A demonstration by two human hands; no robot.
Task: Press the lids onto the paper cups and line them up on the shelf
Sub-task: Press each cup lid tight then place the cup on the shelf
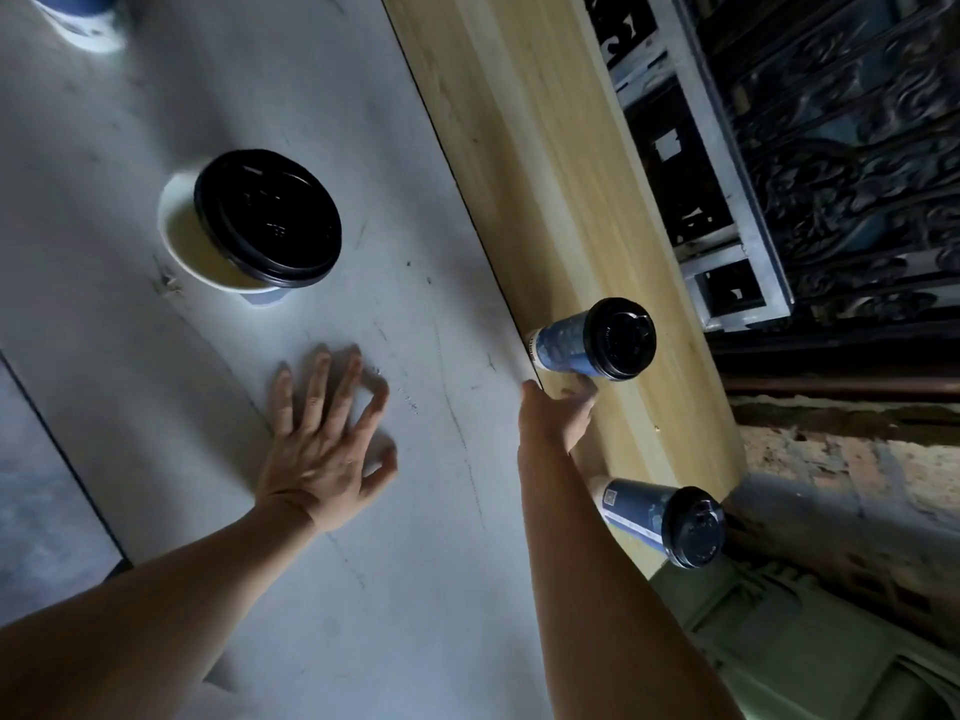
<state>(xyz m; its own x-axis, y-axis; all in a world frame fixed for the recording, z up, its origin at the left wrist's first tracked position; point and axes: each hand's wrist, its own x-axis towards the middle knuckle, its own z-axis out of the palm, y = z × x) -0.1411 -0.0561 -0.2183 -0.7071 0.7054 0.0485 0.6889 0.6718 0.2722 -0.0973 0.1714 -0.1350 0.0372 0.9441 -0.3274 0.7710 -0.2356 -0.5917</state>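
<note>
Two blue paper cups with black lids stand on the wooden shelf (545, 148): one (566, 343) mid-frame, another (644, 514) nearer me at the shelf's end. My right hand (569, 413) reaches to the shelf just below the first lidded cup, fingers loose, holding nothing; whether it touches the cup is unclear. My left hand (324, 433) rests flat on the grey table (130, 122) with fingers spread. An open white-rimmed cup (179, 236) stands on the table with a black lid (267, 218) lying loose and off-centre across its rim.
Another cup (83, 18) shows partly at the top left corner of the table. Behind the shelf runs dark ornate metalwork with a white frame (727, 210). A green plastic object (779, 641) sits below the shelf's near end.
</note>
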